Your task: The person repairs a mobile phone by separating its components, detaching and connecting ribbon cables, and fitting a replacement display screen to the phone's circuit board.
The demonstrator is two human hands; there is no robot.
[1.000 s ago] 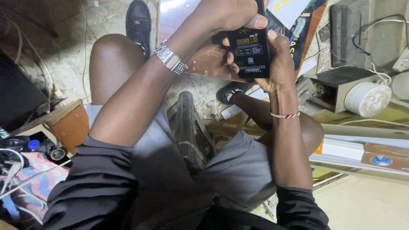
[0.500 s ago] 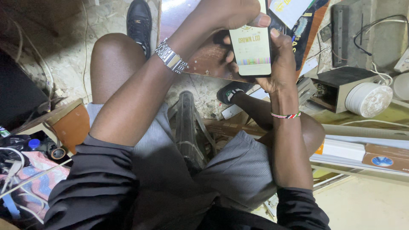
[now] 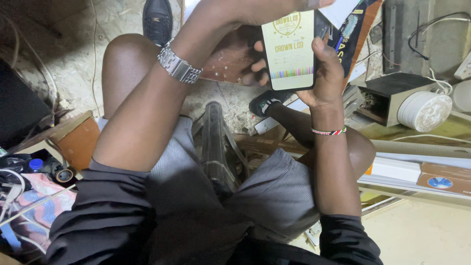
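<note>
Two hands are being used on one flat panel [image 3: 289,49], which is being held near the 12 o'clock edge of the view, above the knees. The right hand [image 3: 324,78] is being closed around its lower right edge, thumb on the front. The left hand [image 3: 260,10] is being curled over its top. A firm edge grip, with the printed face left untouched, is being advised.

Speckled concrete floor [image 3: 113,19]; cluttered cardboard box [image 3: 78,140]; white ribbed canister [image 3: 424,110]

Glossy glass phone [image 3: 289,49], shiny metal watch [image 3: 179,66], rough floor [image 3: 78,34].
</note>
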